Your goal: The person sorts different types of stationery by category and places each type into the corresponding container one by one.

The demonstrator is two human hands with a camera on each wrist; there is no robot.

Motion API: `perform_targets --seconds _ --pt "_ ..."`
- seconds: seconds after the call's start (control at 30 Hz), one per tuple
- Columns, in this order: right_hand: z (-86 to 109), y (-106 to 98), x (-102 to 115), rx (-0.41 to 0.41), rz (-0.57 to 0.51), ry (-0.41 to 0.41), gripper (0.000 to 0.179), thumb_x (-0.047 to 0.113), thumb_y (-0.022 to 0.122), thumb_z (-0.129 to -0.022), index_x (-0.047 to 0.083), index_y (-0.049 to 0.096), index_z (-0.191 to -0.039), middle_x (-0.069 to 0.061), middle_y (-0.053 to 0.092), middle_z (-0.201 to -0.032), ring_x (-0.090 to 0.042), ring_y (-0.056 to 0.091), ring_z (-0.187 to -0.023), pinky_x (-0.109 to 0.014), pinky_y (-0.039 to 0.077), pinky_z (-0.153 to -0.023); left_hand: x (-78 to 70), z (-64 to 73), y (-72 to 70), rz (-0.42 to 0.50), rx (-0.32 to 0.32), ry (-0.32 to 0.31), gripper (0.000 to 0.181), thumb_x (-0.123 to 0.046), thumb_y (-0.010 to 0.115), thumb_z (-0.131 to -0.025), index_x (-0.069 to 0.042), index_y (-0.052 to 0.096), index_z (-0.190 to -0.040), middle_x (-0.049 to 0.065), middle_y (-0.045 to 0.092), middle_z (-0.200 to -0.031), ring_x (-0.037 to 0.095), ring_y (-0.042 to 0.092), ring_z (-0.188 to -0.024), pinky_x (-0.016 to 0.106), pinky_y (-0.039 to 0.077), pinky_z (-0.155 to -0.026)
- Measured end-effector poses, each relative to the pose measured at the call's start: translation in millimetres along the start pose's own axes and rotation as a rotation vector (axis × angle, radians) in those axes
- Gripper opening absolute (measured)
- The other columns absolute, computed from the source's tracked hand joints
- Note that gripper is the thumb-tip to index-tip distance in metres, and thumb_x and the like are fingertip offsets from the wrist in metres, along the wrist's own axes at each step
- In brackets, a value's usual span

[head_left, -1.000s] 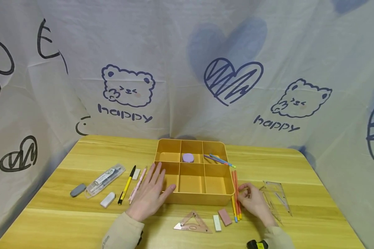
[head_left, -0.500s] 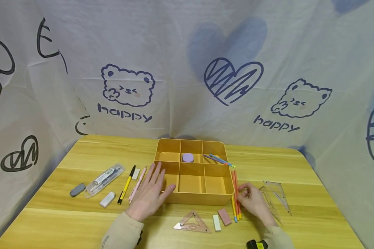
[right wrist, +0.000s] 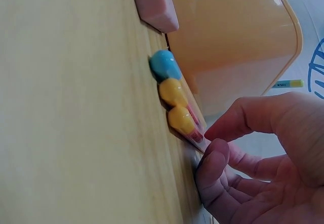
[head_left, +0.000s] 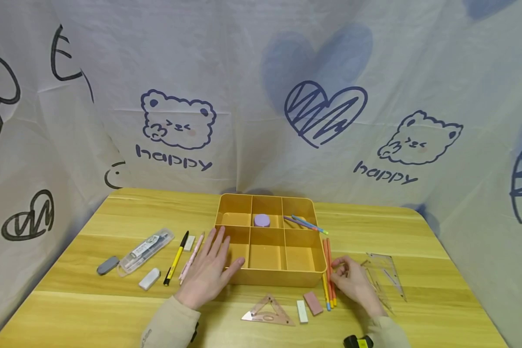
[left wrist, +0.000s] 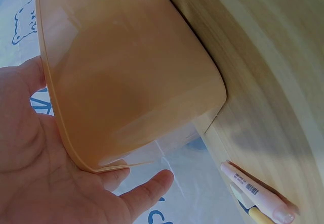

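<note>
- White cloth (head_left: 252, 63), printed with bears, hearts and "happy", behind the worktop.
- Wood-grain worktop (head_left: 91, 309).
- Six-compartment yellow organizer box (head_left: 282, 278), midway along the worktop, towards its far edge.
- Left hand (head_left: 210, 273): fingers spread, resting over the box's near left corner.
- Right hand (head_left: 353, 280): fingers bent, tips at the outer orange pencil; whether they pinch it cannot be told.
- Clear case (head_left: 145, 252), towards the worktop's left edge.
- Clear set squares (head_left: 390, 276), right of the right hand, towards the right edge.
- Two orange pencils (head_left: 330, 282) and a yellow pencil (head_left: 326, 290), side by side along the box's right wall.
- Pink set square (head_left: 267, 317), between box and near edge.
- Yellow-and-black pen (head_left: 176, 260) and pink pen (head_left: 193, 257), left of the box.
- Slim coloured pencils (head_left: 310, 226), leaning in the rear right compartment, ends over its wall.
- Pink eraser (head_left: 313, 303) and white eraser (head_left: 302, 311), below the box's near right corner.
- Grey eraser (head_left: 108, 265), beside the case.
- Lilac rounded piece (head_left: 262, 220), rear middle compartment.
</note>
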State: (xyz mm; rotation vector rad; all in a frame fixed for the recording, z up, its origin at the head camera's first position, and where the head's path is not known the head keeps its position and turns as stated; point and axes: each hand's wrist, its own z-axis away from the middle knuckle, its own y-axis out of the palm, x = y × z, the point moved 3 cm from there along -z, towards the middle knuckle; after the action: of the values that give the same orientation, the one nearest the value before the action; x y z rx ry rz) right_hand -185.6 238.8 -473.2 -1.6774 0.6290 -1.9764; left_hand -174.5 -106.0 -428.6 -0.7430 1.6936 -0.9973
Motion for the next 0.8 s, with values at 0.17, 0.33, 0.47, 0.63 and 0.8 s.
perform_targets --seconds 0.17,0.33,0.47,0.63,0.8 --pt "-1.3 0.5 -0.6 0.004 0.005 0.005 0.03 0.002 0.064 -0.085 -0.003 0.058 -0.114 -0.006 0.058 -0.082 -0.014 0.051 -0.064 -0.021 0.041 -0.05 0.5 -0.1 0.6 0.0 -0.004 -0.003 0.073 -0.047 0.05 -0.104 0.009 0.039 -0.149 0.024 0.021 -0.166 0.042 0.013 -0.156 0.06 0.016 -0.127" --pt "-1.7 0.5 -1.0 0.001 0.009 0.004 0.03 0.002 0.063 -0.084 -0.002 0.058 -0.114 -0.006 0.059 -0.081 -0.013 0.052 -0.064 -0.021 0.042 -0.051 0.5 -0.2 0.4 0.0 -0.001 -0.003 0.074 -0.047 0.05 -0.104 0.009 0.039 -0.149 0.024 0.02 -0.166 0.042 0.012 -0.157 0.06 0.016 -0.127" --pt "-1.5 0.7 -1.5 -0.003 0.018 0.005 0.031 0.001 0.063 -0.083 -0.002 0.059 -0.113 -0.006 0.059 -0.08 -0.013 0.051 -0.064 -0.021 0.042 -0.051 0.1 0.1 0.2 0.002 0.001 -0.002 0.074 -0.047 0.051 -0.103 0.01 0.039 -0.149 0.024 0.02 -0.166 0.042 0.012 -0.156 0.06 0.017 -0.127" --pt "-0.5 0.7 0.9 -0.01 0.046 -0.001 0.032 0.0 0.063 -0.082 -0.003 0.059 -0.114 -0.006 0.059 -0.08 -0.013 0.051 -0.065 -0.021 0.042 -0.053 -0.4 0.2 -0.5 0.003 0.006 -0.006 0.073 -0.047 0.05 -0.104 0.009 0.038 -0.15 0.023 0.019 -0.166 0.042 0.012 -0.157 0.059 0.016 -0.127" --pt "-0.1 1.1 3.8 -0.025 0.096 -0.024 0.034 0.001 0.066 -0.081 -0.004 0.059 -0.114 -0.006 0.06 -0.079 -0.014 0.052 -0.066 -0.021 0.042 -0.054 -1.2 0.4 -1.4 0.007 0.008 -0.007 0.074 -0.047 0.049 -0.104 0.009 0.038 -0.15 0.024 0.02 -0.166 0.042 0.012 -0.157 0.06 0.016 -0.127"
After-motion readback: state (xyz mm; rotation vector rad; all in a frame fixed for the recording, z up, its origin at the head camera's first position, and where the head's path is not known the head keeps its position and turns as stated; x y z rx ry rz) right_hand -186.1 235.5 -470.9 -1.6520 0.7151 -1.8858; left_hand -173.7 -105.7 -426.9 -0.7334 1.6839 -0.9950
